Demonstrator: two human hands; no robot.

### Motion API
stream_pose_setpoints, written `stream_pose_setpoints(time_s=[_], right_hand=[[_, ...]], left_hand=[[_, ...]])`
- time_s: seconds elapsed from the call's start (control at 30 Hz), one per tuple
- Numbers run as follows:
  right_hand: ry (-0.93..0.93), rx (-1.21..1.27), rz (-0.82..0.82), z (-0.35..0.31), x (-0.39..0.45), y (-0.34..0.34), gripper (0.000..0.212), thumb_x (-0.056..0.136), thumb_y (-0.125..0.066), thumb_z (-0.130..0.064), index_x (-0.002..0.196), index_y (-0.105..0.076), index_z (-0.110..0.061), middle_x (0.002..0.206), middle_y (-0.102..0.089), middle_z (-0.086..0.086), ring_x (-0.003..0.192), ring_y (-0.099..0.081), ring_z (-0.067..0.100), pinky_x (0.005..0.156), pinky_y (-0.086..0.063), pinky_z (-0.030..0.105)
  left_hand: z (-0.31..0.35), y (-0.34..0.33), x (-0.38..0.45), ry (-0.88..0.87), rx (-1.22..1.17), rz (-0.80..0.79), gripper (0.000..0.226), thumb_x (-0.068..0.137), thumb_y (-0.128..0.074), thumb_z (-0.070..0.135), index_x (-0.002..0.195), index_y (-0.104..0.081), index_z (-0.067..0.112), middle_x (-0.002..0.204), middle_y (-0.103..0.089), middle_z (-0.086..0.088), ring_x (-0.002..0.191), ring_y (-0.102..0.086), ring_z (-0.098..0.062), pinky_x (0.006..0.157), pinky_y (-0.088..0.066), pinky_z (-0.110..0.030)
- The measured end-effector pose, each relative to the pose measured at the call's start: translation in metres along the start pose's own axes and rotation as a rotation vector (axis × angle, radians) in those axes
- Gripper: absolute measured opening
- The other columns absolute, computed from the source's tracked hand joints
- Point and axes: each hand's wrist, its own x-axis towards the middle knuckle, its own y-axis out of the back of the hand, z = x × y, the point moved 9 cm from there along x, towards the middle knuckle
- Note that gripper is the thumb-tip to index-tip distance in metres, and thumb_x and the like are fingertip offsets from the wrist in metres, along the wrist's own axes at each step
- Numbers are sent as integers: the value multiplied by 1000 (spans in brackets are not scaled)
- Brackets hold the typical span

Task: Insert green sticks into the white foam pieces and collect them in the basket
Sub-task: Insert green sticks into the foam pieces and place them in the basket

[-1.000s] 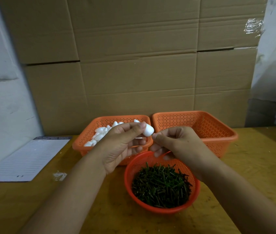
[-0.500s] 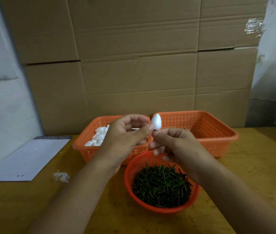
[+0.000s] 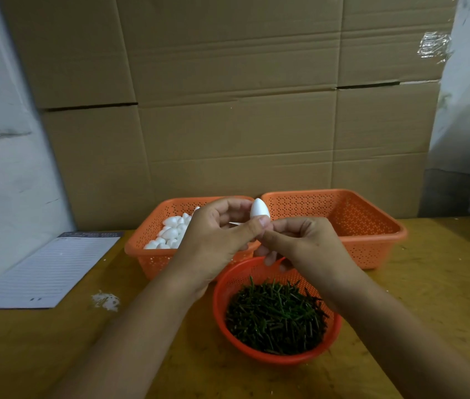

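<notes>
Wooden table [image 3: 444, 283]: your left hand [image 3: 213, 243] pinches a white foam piece [image 3: 259, 208] upright above round stick basket [image 3: 274, 355]; right hand [image 3: 308, 246] fingers pinched beneath it, stick not visible

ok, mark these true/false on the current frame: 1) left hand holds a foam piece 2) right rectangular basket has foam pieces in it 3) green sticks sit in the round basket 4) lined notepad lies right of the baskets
1) True: the left hand pinches a white foam piece.
2) False: the right rectangular basket looks empty; foam pieces sit in the left rectangular basket.
3) True: green sticks fill the round basket.
4) False: the lined notepad lies left of them.
</notes>
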Motion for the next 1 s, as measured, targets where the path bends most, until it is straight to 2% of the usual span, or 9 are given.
stream_pose_setpoints(time_s=[0.23,0.33,0.47,0.67,0.8,1.0], right_hand=[[-20,12,-71,0,0,0,14,92,-69,-18,85,-77,-8,76,-75,10,62,-66,13,53,-48,18],[-28,16,-79,0,0,-1,14,92,-68,-19,85,-76,-10,77,-75,8,63,-66,12,53,-48,18],[-41,37,-53,4,1,-3,15,93,-67,-23,89,-76,-11,82,-76,6,64,-68,11,53,-49,18],[-84,126,-76,7,0,-4,17,95,-64,-23,96,-74,-10,87,-76,6,67,-67,10,53,-47,18],[-100,119,-57,8,1,-2,14,95,-64,-22,93,-74,-12,86,-76,6,67,-66,10,53,-46,19],[-94,83,-26,8,0,-1,14,94,-66,-20,84,-74,-13,80,-76,5,65,-67,10,53,-47,17]], left_hand=[[-2,-2,0,47,-39,-56,25,89,-75,25,111,-72,16,89,-77,-4,75,-67,-8,70,-54,-22],[-2,-2,0,50,-67,-54,24,88,-75,22,111,-72,15,92,-76,-10,72,-65,-8,70,-56,-23],[-1,-2,0,47,-111,-35,25,87,-75,20,111,-71,16,92,-77,-4,71,-65,-7,69,-56,-23],[-1,-1,0,61,-156,-41,43,73,-77,34,113,-70,18,95,-77,-5,73,-65,-8,68,-55,-23],[-3,0,0,82,-146,-48,31,86,-75,27,116,-70,20,106,-76,-11,79,-66,-10,70,-55,-24],[-2,0,0,58,-111,-34,24,89,-73,22,112,-71,18,104,-76,-6,77,-66,-9,70,-56,-22]])
